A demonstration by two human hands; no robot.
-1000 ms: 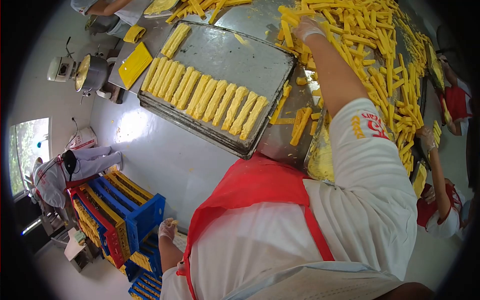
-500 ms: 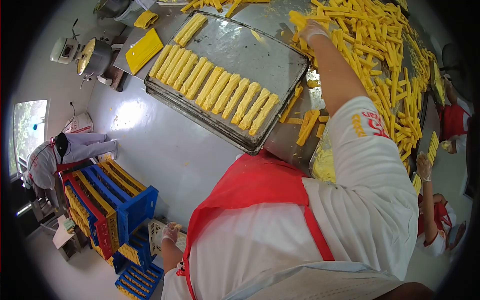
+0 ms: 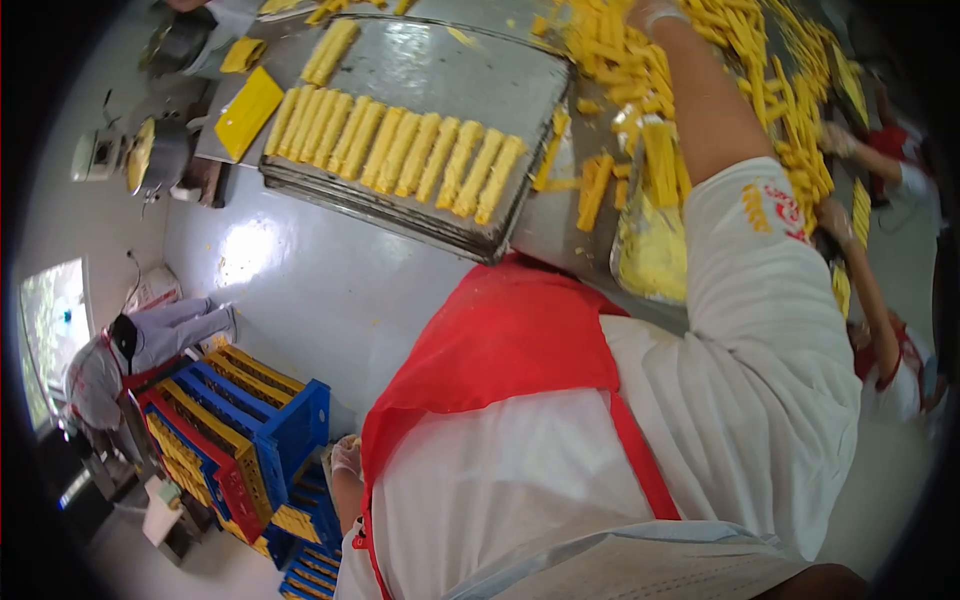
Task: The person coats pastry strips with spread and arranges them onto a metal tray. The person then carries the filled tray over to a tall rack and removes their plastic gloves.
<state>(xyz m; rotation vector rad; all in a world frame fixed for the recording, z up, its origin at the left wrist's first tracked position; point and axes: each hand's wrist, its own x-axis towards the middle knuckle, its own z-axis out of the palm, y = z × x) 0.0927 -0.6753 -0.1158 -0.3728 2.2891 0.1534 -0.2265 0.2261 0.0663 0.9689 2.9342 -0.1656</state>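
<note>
Your gloved right hand [image 3: 655, 14] reaches into the heap of yellow sticks [image 3: 735, 40] on the metal table, beyond the tray of coated sticks [image 3: 425, 30]; its fingers are cut off, so you can't tell their opening or hold. Your gloved left hand [image 3: 347, 455] hangs near the stacked crates [image 3: 290, 420], fingers too blurred to read.

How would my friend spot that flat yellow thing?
Find the big metal table. On it, a dark-edged tray holds a row of yellow sticks. Left of that tray, at the table's edge, lies the flat yellow rectangle, bigger and flatter than the folded yellow thing beyond it.
</note>
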